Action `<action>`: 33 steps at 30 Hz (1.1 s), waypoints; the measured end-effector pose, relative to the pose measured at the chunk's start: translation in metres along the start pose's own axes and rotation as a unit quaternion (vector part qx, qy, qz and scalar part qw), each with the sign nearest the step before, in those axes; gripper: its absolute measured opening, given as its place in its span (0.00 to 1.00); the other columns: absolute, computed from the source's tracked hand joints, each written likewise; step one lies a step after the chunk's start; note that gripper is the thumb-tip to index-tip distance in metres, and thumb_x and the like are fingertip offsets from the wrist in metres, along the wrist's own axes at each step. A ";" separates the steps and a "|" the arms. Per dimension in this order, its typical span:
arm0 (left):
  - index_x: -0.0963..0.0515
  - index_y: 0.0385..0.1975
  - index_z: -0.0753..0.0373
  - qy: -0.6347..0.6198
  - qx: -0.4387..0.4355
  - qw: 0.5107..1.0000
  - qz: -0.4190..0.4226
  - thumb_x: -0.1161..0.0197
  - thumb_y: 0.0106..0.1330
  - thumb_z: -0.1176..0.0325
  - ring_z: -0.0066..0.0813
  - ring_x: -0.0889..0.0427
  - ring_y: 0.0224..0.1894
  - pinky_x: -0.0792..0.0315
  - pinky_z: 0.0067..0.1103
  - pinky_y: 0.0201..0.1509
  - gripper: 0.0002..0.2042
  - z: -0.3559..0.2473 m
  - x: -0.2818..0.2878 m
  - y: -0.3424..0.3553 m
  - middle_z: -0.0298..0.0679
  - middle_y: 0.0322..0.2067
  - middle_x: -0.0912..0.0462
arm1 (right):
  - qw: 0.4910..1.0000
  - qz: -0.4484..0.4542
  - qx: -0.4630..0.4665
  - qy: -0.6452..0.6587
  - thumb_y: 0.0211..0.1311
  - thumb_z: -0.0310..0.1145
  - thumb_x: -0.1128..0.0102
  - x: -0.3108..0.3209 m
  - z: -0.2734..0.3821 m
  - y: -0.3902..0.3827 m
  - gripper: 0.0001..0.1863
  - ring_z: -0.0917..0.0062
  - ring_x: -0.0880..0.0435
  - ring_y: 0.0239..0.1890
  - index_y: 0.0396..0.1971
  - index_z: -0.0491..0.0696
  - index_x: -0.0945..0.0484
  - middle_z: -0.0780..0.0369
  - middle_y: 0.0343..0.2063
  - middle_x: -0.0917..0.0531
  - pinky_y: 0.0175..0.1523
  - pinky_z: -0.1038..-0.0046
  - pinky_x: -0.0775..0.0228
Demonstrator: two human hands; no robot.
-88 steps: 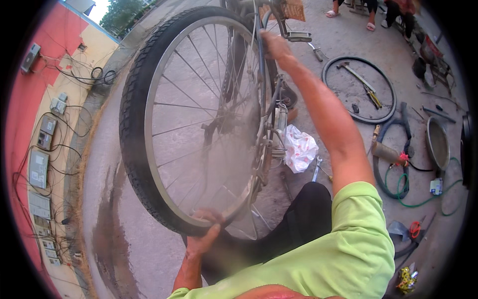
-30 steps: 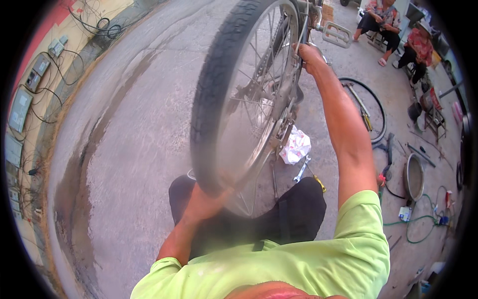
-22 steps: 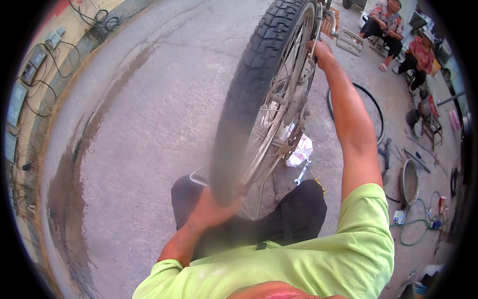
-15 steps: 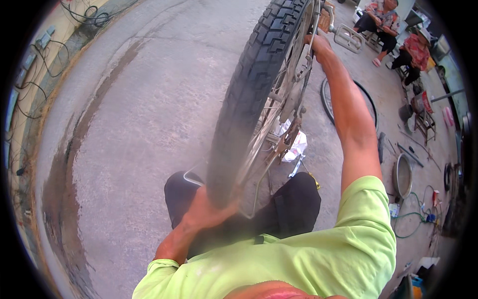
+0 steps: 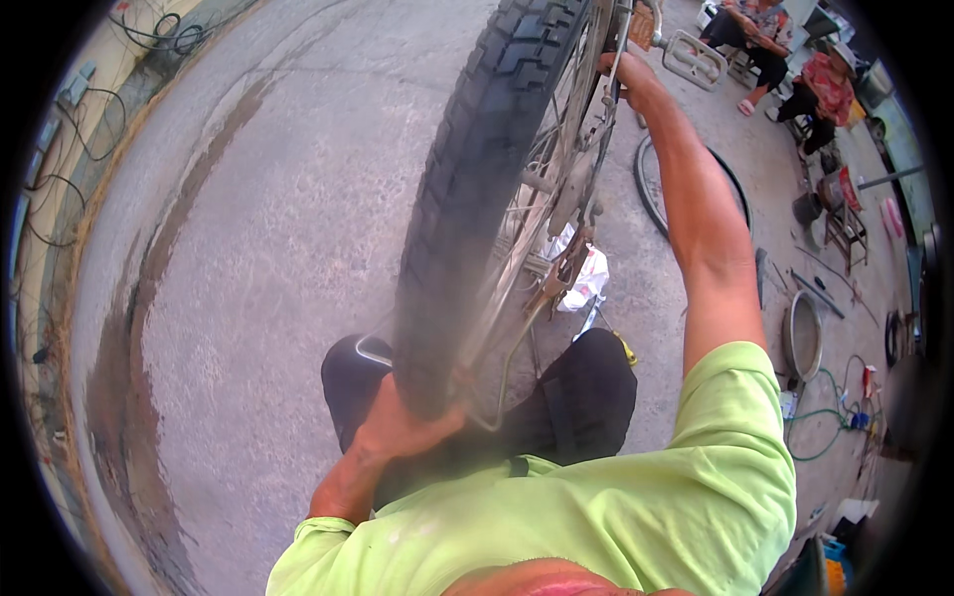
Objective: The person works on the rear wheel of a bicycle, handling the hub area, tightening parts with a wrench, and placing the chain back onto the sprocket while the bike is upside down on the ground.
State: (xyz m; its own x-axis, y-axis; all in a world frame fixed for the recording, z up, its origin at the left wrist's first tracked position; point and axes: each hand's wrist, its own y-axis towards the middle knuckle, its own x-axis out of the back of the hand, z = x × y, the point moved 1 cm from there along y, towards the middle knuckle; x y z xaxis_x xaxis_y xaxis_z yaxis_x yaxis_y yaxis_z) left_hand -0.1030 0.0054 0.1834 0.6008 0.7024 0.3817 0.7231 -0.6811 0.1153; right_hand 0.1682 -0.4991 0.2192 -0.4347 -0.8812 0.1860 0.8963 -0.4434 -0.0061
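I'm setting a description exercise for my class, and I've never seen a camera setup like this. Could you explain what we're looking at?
No machine does the work here: these are a person's bare hands. Every picture comes from one camera worn on the head, looking down; its fisheye lens bends straight edges and leaves a dark round border. The left hand is at the low end of a bicycle wheel, blurred there. The right hand reaches to a metal bar beside it; its exact grip is partly hidden. On the ground lie a pale plastic bag, a thin ring-shaped tyre and a grey basin. Two people sit at upper right.
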 end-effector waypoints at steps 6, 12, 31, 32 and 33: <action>0.28 0.42 0.60 -0.002 0.019 1.000 -0.012 0.32 0.51 0.83 0.33 0.17 0.45 0.22 0.32 0.46 0.19 0.008 -0.003 -0.004 0.41 0.40 0.19 | 0.999 -0.017 0.029 -0.011 0.51 0.38 0.37 0.001 -0.003 -0.001 0.24 0.71 0.25 0.51 0.51 0.51 0.25 0.63 0.44 0.21 0.57 0.59 0.34; 0.27 0.41 0.59 0.008 0.058 0.998 -0.016 0.30 0.50 0.82 0.34 0.20 0.48 0.25 0.34 0.51 0.19 0.007 -0.004 -0.007 0.38 0.39 0.17 | 0.998 -0.009 0.065 -0.025 0.47 0.40 0.34 0.007 -0.005 0.002 0.20 0.76 0.26 0.50 0.43 0.53 0.22 0.66 0.42 0.21 0.50 0.62 0.33; 0.23 0.45 0.63 -0.039 -0.138 0.988 -0.060 0.19 0.48 0.69 0.41 0.16 0.45 0.21 0.30 0.48 0.24 0.024 -0.005 -0.005 0.46 0.44 0.18 | 0.998 0.063 -0.011 0.007 0.54 0.44 0.36 0.057 -0.031 0.046 0.19 0.72 0.22 0.50 0.45 0.51 0.20 0.64 0.43 0.20 0.55 0.57 0.31; 0.23 0.45 0.63 -0.042 -0.139 0.987 -0.062 0.19 0.48 0.69 0.41 0.16 0.44 0.21 0.30 0.47 0.25 0.027 -0.005 -0.005 0.46 0.44 0.18 | 0.998 0.065 -0.015 0.006 0.54 0.44 0.36 0.057 -0.031 0.046 0.19 0.72 0.22 0.50 0.44 0.51 0.20 0.64 0.42 0.20 0.55 0.57 0.31; 0.23 0.45 0.63 -0.044 -0.141 0.987 -0.060 0.18 0.48 0.68 0.42 0.16 0.44 0.21 0.30 0.47 0.25 0.028 -0.006 -0.005 0.45 0.43 0.18 | 0.998 0.063 -0.018 0.005 0.55 0.44 0.36 0.059 -0.030 0.045 0.19 0.72 0.22 0.49 0.44 0.51 0.20 0.64 0.42 0.19 0.55 0.57 0.31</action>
State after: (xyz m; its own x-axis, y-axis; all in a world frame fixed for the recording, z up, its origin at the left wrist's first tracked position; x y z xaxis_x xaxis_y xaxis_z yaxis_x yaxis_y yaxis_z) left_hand -0.1004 0.0102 0.1547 0.5518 0.7889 0.2705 0.6755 -0.6130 0.4099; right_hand 0.1799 -0.5762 0.2003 -0.3189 -0.9321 0.1717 0.9406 -0.3336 -0.0636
